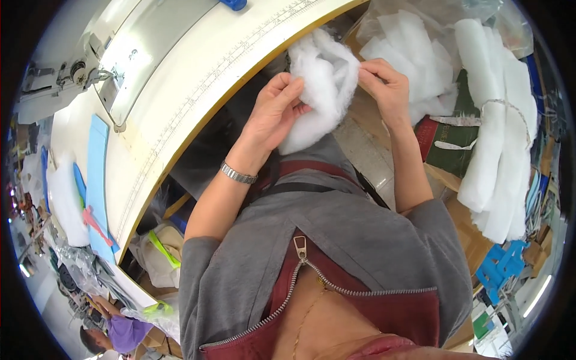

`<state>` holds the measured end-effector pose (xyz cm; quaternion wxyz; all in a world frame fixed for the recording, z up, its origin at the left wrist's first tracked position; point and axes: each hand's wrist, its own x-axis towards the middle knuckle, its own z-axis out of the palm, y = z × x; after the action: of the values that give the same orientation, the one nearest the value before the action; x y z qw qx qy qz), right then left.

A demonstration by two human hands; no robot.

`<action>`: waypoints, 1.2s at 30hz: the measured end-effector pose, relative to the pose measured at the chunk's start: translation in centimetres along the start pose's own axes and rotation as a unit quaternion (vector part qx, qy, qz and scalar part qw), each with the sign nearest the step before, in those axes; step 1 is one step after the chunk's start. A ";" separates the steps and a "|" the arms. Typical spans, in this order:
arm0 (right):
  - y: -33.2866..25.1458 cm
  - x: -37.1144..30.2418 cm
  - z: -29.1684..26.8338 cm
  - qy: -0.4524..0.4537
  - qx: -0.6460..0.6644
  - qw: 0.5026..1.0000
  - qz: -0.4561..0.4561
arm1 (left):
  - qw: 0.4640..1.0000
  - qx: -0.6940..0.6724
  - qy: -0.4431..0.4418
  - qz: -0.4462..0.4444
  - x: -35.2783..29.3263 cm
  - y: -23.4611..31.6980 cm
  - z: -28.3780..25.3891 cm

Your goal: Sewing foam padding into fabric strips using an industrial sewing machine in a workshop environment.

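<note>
A white worktable [198, 66] fills the upper left; its yellow-brown edge, bent by the lens, sweeps from the top centre down to the lower left. The hands occupy the gap beyond this edge, above the lap, with room bounded on the left by the table and on the right by stored material. Counted by size: one tied bundle of white batting [498, 144] at the far right, girded by a cord; one heap of white sheets [414, 54] beside it, partly within clear plastic; one sewing machine [78, 75] at the left; one light-blue strip [97, 174] lying near the table's left end. One clump of fluffy white wadding [321, 108] is suspended between the two hands, just off the table edge. Its long axis runs away from the body, the near end leaning slightly left toward the lap and the far end pointing to the top of the view. The left hand [273, 111] pinches its left margin between thumb and fingers; the right hand [387, 90] grips its right margin at the fingertips. One metal-banded watch [238, 174] encircles the left wrist.
</note>
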<state>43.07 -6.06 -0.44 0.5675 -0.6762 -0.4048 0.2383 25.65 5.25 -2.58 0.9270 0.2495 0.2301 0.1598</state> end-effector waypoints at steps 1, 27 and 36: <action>0.0 -0.2 0.0 0.012 0.038 0.998 0.041 | 1.000 0.005 0.007 -0.003 -0.1 0.0 0.1; -9.4 -0.9 -16.6 0.453 -0.468 0.693 -0.309 | 0.958 0.276 0.043 -0.057 -10.8 5.7 -7.6; 16.0 1.7 -19.9 0.060 -0.701 0.692 0.164 | 0.968 0.211 0.118 0.070 -7.5 2.8 -4.8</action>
<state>63.97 -16.60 -10.71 -0.0964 -0.9461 -0.3022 -0.0660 16.33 6.35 -2.17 0.8061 0.4342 0.3486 0.2004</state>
